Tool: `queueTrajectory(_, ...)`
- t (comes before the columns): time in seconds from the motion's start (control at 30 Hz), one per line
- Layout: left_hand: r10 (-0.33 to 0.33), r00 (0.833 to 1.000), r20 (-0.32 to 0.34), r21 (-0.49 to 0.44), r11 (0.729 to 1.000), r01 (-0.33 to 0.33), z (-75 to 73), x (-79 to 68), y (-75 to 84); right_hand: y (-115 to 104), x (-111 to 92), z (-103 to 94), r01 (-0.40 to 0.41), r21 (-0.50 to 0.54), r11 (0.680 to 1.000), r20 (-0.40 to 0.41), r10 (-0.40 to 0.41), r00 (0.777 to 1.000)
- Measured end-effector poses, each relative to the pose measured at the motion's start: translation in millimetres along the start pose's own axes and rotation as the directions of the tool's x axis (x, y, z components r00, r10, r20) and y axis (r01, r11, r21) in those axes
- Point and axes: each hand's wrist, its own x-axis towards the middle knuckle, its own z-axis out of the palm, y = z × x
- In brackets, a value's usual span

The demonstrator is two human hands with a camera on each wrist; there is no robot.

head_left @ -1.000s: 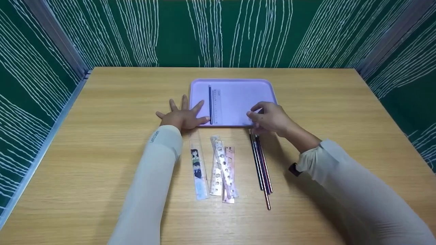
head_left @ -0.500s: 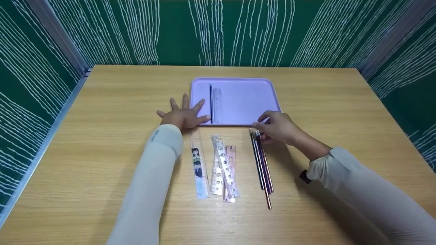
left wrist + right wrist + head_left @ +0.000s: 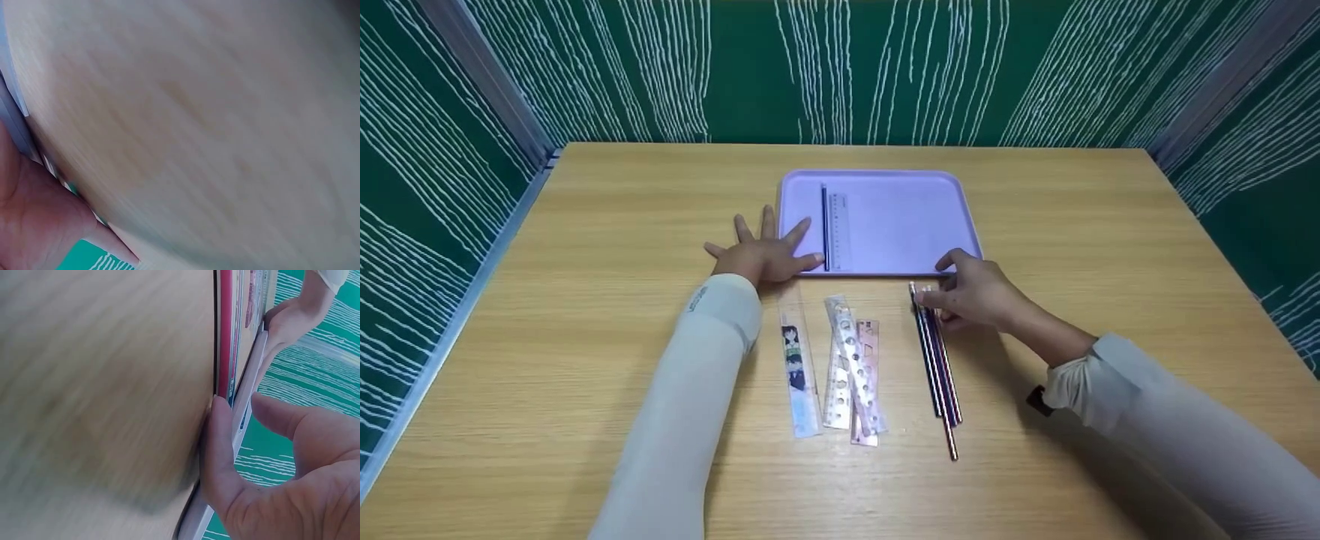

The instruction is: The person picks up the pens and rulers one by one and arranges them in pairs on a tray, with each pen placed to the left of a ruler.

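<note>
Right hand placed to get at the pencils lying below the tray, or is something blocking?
Looks like yes: the right hand is right at the far ends of the pencils. The rulers lie apart to their left, and the left hand is well clear.

The left arm (image 3: 682,405), pale-sleeved, stretches from the near side toward the far, its left hand (image 3: 761,259) back-up, fingers fanned wide, thumb out to the right. The right arm (image 3: 1177,427) slants in from the near right, bare at the wrist (image 3: 1054,334); the right hand (image 3: 975,292) keeps bent forefinger and thumb apart.
</note>
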Motion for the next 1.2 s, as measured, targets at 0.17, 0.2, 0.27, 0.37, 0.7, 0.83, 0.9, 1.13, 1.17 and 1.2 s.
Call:
queueTrajectory(0.17,0.002,1.000,-0.007,0.002,1.000,-0.002,-0.8,0.3,1.2,0,-4,1.0,-0.024,0.006,1.000,-0.004,0.024,1.000)
queueTrajectory(0.2,0.003,1.000,-0.009,0.003,1.000,-0.002,-1.0,0.5,1.3,0,-5,1.3,-0.030,0.004,1.000,-0.006,0.030,1.000)
queueTrajectory(0.27,0.001,1.000,-0.010,0.002,1.000,-0.001,-1.3,0.9,1.3,0,-6,2.4,-0.036,0.008,0.999,-0.004,0.036,0.999)
queueTrajectory(0.37,-0.006,1.000,-0.009,-0.006,1.000,0.006,-1.4,0.9,1.3,0,-9,5.0,-0.039,0.018,0.999,-0.006,0.039,0.999)
queueTrajectory(0.7,-0.006,1.000,-0.006,-0.007,1.000,0.006,0.0,0.3,0.8,4,-21,16.2,0.034,-0.012,0.999,-0.050,-0.035,0.998)
queueTrajectory(0.83,0.001,1.000,-0.013,-0.009,1.000,-0.001,1.2,-0.5,0.0,6,-23,18.8,0.040,-0.033,0.999,-0.057,-0.042,0.997)
queueTrajectory(0.9,0.000,1.000,-0.014,-0.012,1.000,-0.001,1.7,-0.4,-0.1,5,-24,19.4,0.027,-0.034,0.999,-0.053,-0.028,0.998)
queueTrajectory(1.13,-0.002,1.000,-0.008,-0.024,1.000,0.002,1.3,-1.5,0.9,4,-29,22.9,0.001,0.024,1.000,-0.013,-0.001,1.000)
queueTrajectory(1.17,-0.003,1.000,-0.009,-0.025,1.000,0.003,1.3,-1.9,1.0,5,-30,23.1,0.002,0.033,0.999,-0.011,-0.002,1.000)
queueTrajectory(1.2,-0.004,1.000,-0.009,-0.024,1.000,0.004,1.5,-1.9,1.0,5,-30,23.1,0.003,0.041,0.999,-0.007,-0.003,1.000)
